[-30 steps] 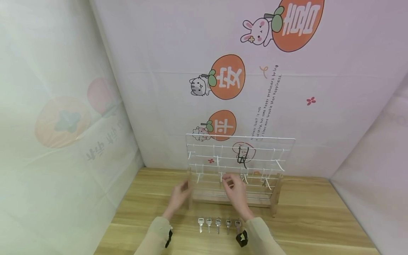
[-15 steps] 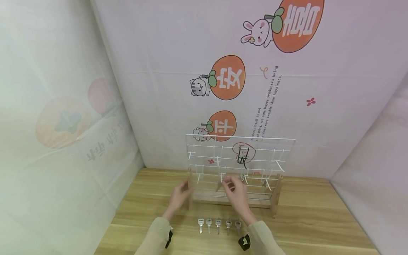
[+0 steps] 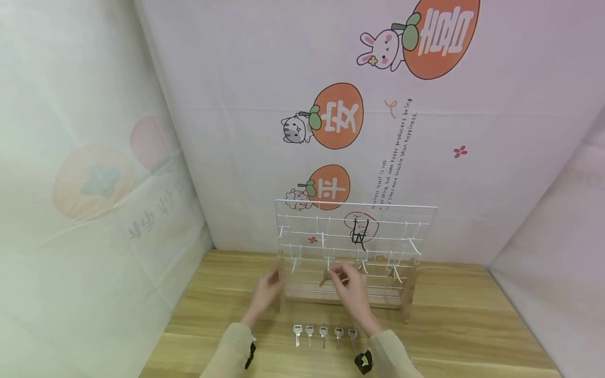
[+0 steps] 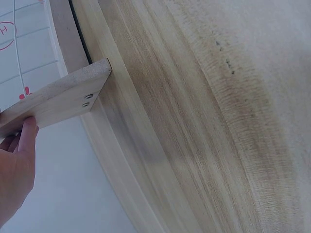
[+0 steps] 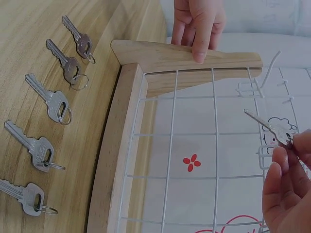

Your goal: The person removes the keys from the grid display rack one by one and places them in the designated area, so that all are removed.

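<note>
A white wire grid rack (image 3: 356,203) stands in a wooden frame on the table. My right hand (image 3: 351,287) pinches a silver key (image 5: 268,124) by its head end, right at a hook in the lower row; the key's blade (image 3: 324,279) points down and to the left in the head view. My left hand (image 3: 267,289) grips the rack's left wooden side post (image 4: 63,94), thumb on one face and the other fingers behind it. In the right wrist view the same left hand (image 5: 203,22) shows at the top, on that post.
Several silver keys with small rings lie in a row on the table, among them a middle key (image 3: 323,329) before the rack. Another key (image 3: 392,272) hangs from a lower right hook. A printed cloth wall (image 3: 246,157) stands close behind the rack.
My right hand has shifted slightly down and right at the hook, and the key in its fingers shows more plainly now. My left hand has stayed on the post.
</note>
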The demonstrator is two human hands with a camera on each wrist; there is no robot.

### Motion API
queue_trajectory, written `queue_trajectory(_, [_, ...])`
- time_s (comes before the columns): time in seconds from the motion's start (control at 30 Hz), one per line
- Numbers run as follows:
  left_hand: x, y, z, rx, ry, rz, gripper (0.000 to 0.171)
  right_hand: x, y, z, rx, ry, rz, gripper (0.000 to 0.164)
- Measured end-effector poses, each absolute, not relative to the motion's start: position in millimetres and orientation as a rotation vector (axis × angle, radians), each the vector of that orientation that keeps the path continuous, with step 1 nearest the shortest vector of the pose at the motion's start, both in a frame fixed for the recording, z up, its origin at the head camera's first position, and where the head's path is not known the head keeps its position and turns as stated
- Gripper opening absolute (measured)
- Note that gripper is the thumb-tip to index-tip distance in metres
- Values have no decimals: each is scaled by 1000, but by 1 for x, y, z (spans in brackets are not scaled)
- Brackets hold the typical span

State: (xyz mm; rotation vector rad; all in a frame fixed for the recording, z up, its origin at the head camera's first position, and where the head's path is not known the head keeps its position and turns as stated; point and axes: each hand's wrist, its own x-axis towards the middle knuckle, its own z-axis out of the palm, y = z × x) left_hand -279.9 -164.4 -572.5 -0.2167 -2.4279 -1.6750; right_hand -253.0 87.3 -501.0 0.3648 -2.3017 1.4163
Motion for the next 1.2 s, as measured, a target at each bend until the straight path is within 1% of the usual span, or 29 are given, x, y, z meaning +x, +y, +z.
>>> queue_trajectory(0.2, [-280, -164, -573, -231, -2423, -1675, 51, -248, 89, -499, 372, -2314, 1419, 8])
queue_trajectory(0.63, [-279, -164, -573, -207, -2441, -1689, 51, -236, 92, -495, 392, -2293, 1374, 9])
queue_trajectory(0.93, [-278, -163, -571, -187, -2456, -1673, 51, -230, 100, -505, 375, -2291, 1384, 10])
queue_trajectory(1.2, [-278, -163, -571, -204, -2454, -1678, 53, -225, 114, -520, 294, -2387, 1385, 8])
